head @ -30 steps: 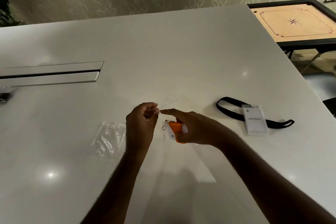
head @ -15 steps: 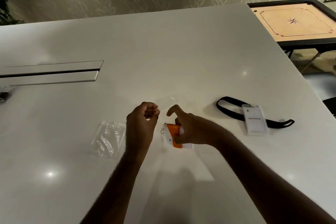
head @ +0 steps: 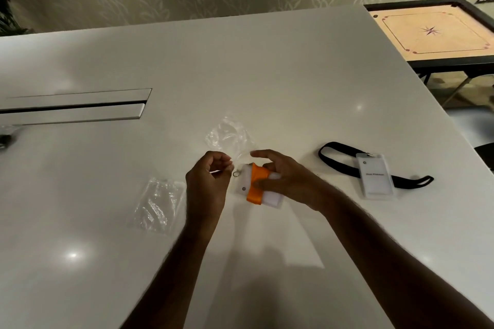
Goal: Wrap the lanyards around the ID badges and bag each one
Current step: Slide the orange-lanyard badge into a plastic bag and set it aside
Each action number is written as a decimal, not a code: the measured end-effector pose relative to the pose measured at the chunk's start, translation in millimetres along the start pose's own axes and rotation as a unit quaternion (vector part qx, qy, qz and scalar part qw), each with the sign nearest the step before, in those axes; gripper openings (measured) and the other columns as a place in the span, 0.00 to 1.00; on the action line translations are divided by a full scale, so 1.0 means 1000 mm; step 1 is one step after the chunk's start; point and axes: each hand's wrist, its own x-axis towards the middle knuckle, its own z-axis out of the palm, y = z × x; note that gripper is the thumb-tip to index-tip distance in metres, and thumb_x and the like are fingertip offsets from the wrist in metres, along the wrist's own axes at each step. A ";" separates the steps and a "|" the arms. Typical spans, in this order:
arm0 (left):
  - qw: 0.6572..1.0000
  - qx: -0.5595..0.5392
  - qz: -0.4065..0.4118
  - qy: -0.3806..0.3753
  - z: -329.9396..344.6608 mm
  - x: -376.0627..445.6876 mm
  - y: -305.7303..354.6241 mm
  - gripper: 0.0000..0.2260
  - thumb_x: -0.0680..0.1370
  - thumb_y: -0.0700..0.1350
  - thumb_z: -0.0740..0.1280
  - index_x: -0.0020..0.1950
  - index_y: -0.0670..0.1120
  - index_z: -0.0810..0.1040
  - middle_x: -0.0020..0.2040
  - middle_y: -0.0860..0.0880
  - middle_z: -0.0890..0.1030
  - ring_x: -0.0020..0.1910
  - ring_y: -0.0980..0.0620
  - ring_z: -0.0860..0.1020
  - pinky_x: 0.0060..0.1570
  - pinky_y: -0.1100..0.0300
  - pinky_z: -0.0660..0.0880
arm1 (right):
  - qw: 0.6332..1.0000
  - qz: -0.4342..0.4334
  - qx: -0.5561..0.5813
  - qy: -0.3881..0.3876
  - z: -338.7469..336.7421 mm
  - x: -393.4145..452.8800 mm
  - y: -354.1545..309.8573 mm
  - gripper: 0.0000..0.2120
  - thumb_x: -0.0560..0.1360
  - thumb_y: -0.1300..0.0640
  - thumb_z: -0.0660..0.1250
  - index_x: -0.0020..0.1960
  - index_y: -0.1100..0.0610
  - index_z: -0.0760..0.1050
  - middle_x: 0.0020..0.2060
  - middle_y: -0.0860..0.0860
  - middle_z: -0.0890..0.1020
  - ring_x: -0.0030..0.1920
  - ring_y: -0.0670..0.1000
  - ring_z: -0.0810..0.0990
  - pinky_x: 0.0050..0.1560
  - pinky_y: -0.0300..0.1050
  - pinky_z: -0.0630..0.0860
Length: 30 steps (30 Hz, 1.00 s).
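Showing now above both hands, clear bag, previously barely visible.

Both bare forearms rise from the lower edge toward the middle of the frame, where the left hand has its fingers curled with fingertips pinched together, and the right hand has curled fingers and the forefinger extended leftward.
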 end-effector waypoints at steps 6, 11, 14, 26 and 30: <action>1.000 -0.009 0.009 0.001 0.001 -0.001 -0.003 0.10 0.76 0.36 0.75 0.50 0.50 0.81 0.44 0.57 0.85 0.46 0.61 0.84 0.45 0.72 0.77 | 0.996 -0.024 0.064 0.061 0.002 0.003 0.002 0.23 0.79 0.59 0.74 0.71 0.46 0.76 0.55 0.51 0.83 0.50 0.44 0.82 0.51 0.41 0.81; 1.000 -0.006 0.017 -0.001 0.000 -0.001 -0.003 0.11 0.76 0.36 0.76 0.50 0.51 0.80 0.45 0.59 0.84 0.47 0.63 0.83 0.45 0.75 0.76 | 0.992 -0.054 0.058 0.096 0.002 0.000 -0.004 0.22 0.79 0.63 0.73 0.71 0.49 0.77 0.57 0.45 0.83 0.51 0.38 0.81 0.51 0.36 0.80; 1.000 -0.005 0.018 0.000 0.001 -0.002 -0.002 0.13 0.76 0.37 0.77 0.51 0.53 0.79 0.45 0.60 0.84 0.47 0.65 0.83 0.44 0.75 0.75 | 0.991 -0.075 0.023 0.108 0.002 -0.002 -0.009 0.23 0.79 0.67 0.71 0.71 0.52 0.76 0.56 0.44 0.82 0.49 0.36 0.80 0.49 0.31 0.77; 1.000 -0.006 0.022 0.003 0.002 -0.001 0.000 0.14 0.76 0.42 0.78 0.55 0.54 0.77 0.47 0.59 0.84 0.45 0.67 0.83 0.42 0.76 0.75 | 0.964 -0.136 -0.111 0.200 0.021 -0.007 -0.013 0.27 0.78 0.50 0.73 0.75 0.47 0.70 0.50 0.44 0.79 0.46 0.38 0.79 0.43 0.27 0.73; 0.999 -0.003 0.052 0.005 0.003 -0.002 0.000 0.15 0.76 0.39 0.77 0.57 0.52 0.76 0.47 0.60 0.82 0.46 0.67 0.83 0.43 0.77 0.74 | 0.960 -0.135 -0.140 0.199 0.028 -0.009 -0.012 0.27 0.79 0.47 0.72 0.75 0.46 0.68 0.50 0.43 0.79 0.45 0.39 0.78 0.41 0.26 0.72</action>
